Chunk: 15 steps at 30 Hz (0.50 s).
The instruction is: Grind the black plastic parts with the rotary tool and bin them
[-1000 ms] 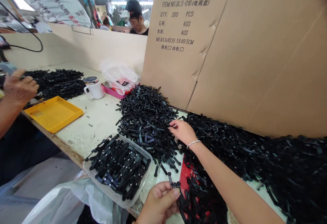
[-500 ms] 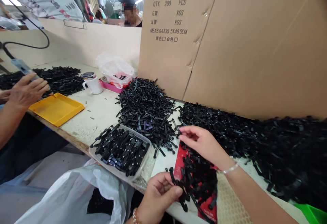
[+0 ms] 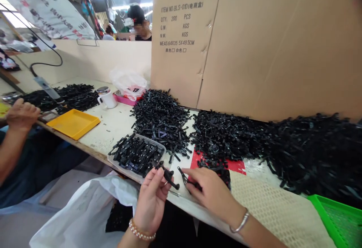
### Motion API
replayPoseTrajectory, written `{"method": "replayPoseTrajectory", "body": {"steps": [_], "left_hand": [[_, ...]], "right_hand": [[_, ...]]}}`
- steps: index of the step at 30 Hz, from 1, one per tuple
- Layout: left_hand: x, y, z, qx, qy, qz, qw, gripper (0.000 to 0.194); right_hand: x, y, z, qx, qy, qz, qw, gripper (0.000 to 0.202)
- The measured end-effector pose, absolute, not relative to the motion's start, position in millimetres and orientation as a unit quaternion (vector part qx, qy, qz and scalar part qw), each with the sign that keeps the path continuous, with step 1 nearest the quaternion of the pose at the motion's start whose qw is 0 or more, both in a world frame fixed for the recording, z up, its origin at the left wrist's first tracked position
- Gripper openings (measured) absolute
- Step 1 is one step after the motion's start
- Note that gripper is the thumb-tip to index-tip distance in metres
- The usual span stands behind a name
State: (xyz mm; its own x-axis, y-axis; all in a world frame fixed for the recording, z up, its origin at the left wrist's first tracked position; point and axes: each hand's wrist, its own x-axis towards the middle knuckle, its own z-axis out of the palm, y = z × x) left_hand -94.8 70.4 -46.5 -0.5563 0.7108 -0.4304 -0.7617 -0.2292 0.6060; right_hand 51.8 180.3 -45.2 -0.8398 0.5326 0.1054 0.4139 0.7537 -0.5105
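Observation:
My left hand (image 3: 154, 191) is closed on a small bunch of black strips (image 3: 169, 177), just in front of a clear plastic tray (image 3: 113, 162) full of similar strips with light dots. To its right, my right hand (image 3: 202, 187) has its fingers bent round some black strips (image 3: 182, 175) above the table edge. Beneath and behind that hand lies a red sheet (image 3: 237, 166) partly covered by more strips. A large heap of black strips (image 3: 161, 119) rises behind the tray, and another (image 3: 226, 131) lies to the right.
A cardboard sheet (image 3: 254, 51) stands behind the heaps. At left are a yellow tray (image 3: 74, 123), a white mug (image 3: 109, 100) and another person's hand (image 3: 24, 116). A green basket (image 3: 336, 217) sits at lower right, beyond a beige mat (image 3: 268, 202). A white bag (image 3: 85, 206) hangs below the edge.
My left hand has risen to the tray's front edge with its strips. My right hand has come back from the heap toward the table edge. The other person's hand has left the hanging tool.

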Motion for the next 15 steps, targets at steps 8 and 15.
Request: {"method": "replayPoseTrajectory", "body": {"steps": [8, 15], "left_hand": [[-88, 57, -50, -0.058, 0.474, 0.739, 0.476, 0.024], [-69, 68, -59, -0.024, 0.507, 0.683, 0.526, 0.028]], "right_hand": [[52, 174, -70, -0.24, -0.968, -0.038, 0.068, 0.022], [72, 186, -57, -0.256, -0.958, 0.018, 0.127, 0.022]]}}
